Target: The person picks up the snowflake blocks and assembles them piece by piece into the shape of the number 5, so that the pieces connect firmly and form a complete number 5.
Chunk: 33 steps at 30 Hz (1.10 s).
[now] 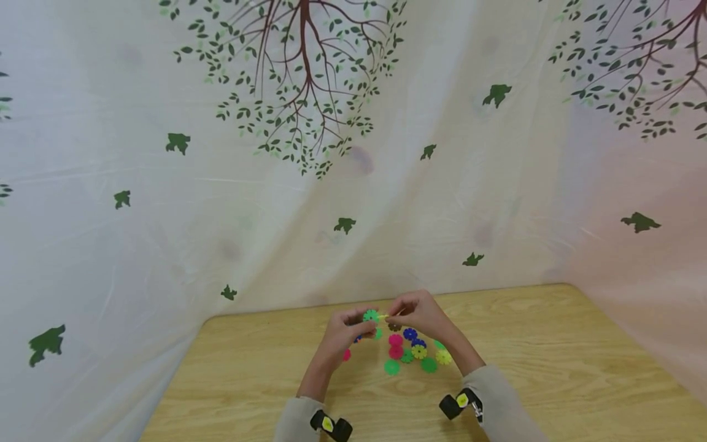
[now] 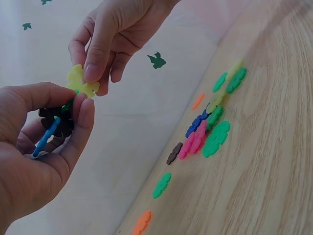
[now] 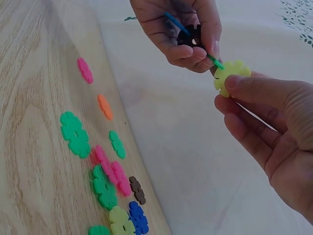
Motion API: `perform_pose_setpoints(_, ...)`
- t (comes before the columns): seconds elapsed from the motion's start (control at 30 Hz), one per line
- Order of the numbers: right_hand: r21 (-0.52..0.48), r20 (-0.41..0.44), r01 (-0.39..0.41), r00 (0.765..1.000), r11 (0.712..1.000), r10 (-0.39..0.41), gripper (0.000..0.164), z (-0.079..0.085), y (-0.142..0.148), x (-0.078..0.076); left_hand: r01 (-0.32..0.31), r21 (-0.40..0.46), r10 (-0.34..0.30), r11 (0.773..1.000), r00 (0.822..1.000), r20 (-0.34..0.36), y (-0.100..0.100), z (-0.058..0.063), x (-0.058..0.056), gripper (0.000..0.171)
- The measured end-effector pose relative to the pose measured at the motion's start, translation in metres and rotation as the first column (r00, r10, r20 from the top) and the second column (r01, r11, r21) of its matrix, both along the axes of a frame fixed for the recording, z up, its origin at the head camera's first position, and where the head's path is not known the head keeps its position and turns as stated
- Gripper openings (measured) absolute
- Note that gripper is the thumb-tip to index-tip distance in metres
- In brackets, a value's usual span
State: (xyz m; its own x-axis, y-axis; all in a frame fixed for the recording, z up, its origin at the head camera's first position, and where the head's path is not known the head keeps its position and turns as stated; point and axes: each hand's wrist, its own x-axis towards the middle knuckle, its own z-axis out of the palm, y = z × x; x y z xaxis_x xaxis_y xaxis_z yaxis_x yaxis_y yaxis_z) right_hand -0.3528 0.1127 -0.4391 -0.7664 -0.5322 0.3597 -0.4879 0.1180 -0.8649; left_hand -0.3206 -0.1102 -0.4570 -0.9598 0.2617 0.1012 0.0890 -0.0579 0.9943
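My left hand (image 1: 335, 336) grips a small cluster of joined flower-shaped interlocking discs above the table. A dark disc (image 3: 190, 35) sits in the middle of it, with a blue disc (image 2: 45, 138) on one side and a green disc (image 1: 370, 315) on the other, both seen edge-on in the wrist views. Between thumb and fingers, my right hand (image 1: 424, 314) pinches a yellow disc (image 3: 233, 76). The yellow disc's notched rim is right at the edge of the green one. Fingers of the left hand cover part of the cluster.
Loose discs lie on the wooden table (image 1: 243, 368) below the hands: pink (image 1: 395, 352), blue (image 1: 410, 334), brown (image 3: 137, 190), orange (image 3: 104, 106), and several green (image 1: 392, 367) and yellow ones (image 1: 444, 356). A pale curtain (image 1: 276, 245) with printed leaves hangs behind the table.
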Motion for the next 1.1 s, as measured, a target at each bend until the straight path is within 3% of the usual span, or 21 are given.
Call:
perform_pose_setpoints(0.37,-0.018,-0.009,-0.037,0.999,0.999,0.037,0.005,0.001,-0.001,0.002,0.025,0.015,-0.025,1.000,1.000,0.013,0.000,-0.001,0.002,0.044)
perform_pose_setpoints(1.1,-0.006,-0.049,0.066,0.997,0.998,-0.066,0.005,0.007,-0.007,0.010,0.003,0.065,-0.002,0.998,1.000,-0.014,0.007,0.006,0.006,0.040)
